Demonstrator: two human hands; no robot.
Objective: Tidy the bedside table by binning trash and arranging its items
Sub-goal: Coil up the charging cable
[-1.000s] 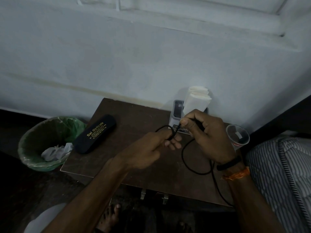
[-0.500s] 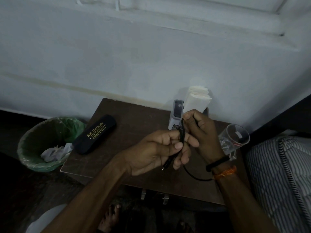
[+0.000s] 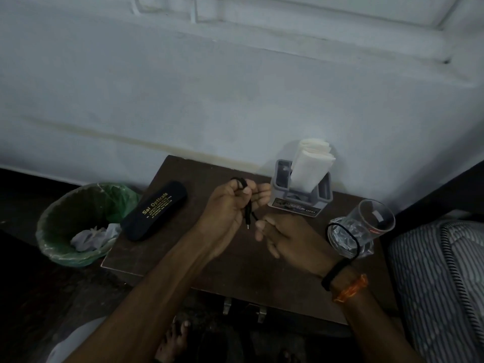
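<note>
Striped mattress (image 3: 442, 279) right; pale wall (image 3: 235, 87) behind.

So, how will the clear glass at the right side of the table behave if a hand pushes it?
The glass looks hard and breakable. It seems tilted, resting on crinkled clear plastic, so it may tip or roll. It stands near the table edge, so a push could drop it.

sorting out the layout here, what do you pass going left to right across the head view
green-lined bin → black spectacle case → left hand holding the black cable → grey holder with white tissues → glass tumbler → striped bedding
</note>
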